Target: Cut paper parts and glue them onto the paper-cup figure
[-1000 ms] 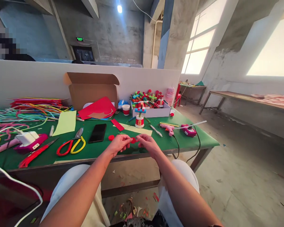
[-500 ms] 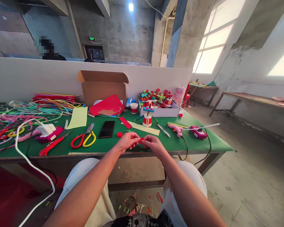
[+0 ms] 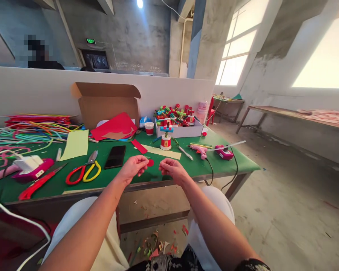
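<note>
My left hand is closed in a pinch on the edge of a small red paper disc, held just above the front part of the green table. A short gap away, my right hand has its thumb and fingertips pressed together; whether anything tiny sits between them I cannot make out. Beyond the hands stands a little figure made from a red and white paper cup, with coiled arms and a blue top. A red paper strip and a pale yellow strip lie between.
Left on the green table are a black phone, scissors, red-handled pliers and pipe cleaners. A white box of finished figures stands behind. At right lie a white pen and pink glue gun with its cord.
The hands have parted, and the red disc has come away with my left hand. The whole view has swung to the right. A red piece seen beside my left hand is now hidden.
</note>
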Demonstrator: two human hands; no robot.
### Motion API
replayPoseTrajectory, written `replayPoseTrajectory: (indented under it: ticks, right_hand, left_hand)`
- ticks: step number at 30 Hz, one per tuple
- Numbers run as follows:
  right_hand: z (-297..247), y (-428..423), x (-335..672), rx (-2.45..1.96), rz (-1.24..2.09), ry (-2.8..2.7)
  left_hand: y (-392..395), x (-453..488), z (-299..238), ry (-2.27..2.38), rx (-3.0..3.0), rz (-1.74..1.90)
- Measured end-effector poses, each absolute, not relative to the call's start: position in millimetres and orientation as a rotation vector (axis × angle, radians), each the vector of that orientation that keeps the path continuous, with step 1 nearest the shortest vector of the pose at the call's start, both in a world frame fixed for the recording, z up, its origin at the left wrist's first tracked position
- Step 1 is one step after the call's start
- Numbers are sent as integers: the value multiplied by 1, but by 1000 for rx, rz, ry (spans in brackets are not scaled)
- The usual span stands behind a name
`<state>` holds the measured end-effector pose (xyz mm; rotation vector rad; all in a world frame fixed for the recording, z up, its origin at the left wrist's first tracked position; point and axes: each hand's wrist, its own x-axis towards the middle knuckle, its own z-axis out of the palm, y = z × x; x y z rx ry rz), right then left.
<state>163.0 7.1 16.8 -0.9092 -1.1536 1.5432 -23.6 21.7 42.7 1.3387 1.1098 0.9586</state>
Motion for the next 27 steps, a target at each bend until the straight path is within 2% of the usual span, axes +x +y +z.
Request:
replayPoseTrajectory:
  ticks: [6,12,18,23,27]
  right_hand:
    - [14,6,163,-1004,1514,-1215]
    - [18,4,163,-1003,1492,-1228]
    - [21,0,160,-999,1365,-1195]
    - [23,15,155,-1027,1216,-1357]
    - [28,50,143,-1054,1235,-1539]
  left_hand:
    - [36,-54,45,1306,1413,1156]
    - [89,-99,65,1682,1468,1369]
    - [125,-134,67,1834,1390,1552]
    - [143,-171,50,2064,1354,1434]
    - [172,-193,51,2143,1463,1228]
